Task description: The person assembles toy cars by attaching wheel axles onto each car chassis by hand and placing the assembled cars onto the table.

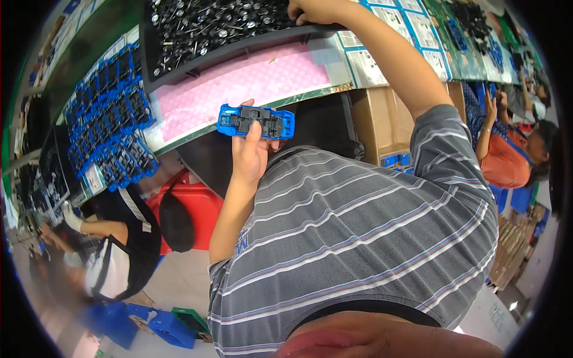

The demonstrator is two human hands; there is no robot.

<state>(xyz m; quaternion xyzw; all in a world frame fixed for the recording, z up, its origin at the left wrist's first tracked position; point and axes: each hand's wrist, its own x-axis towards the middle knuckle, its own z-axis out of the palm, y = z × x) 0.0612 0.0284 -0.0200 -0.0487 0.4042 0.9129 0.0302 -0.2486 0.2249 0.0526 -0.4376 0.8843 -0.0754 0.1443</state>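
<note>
My left hand (249, 152) holds a blue toy car (255, 122) upside down in front of my chest, thumb pressed on its black underside plate. My right hand (308, 11) is stretched far forward to the rim of a black tray (239, 45) filled with several small black and silver parts (203, 24). The fingers are curled over the tray's edge and partly cut off by the top of the picture, so I cannot tell whether they hold a part. A pink mat (239, 83) lies on the bench between the tray and the car.
Stacks of blue car bodies (110, 125) fill the bench's left side. Printed sheets (412, 36) lie to the right, above an open cardboard box (382, 125). One seated person (113, 250) works at lower left, another (507, 155) at right. A red stool (191, 206) stands below.
</note>
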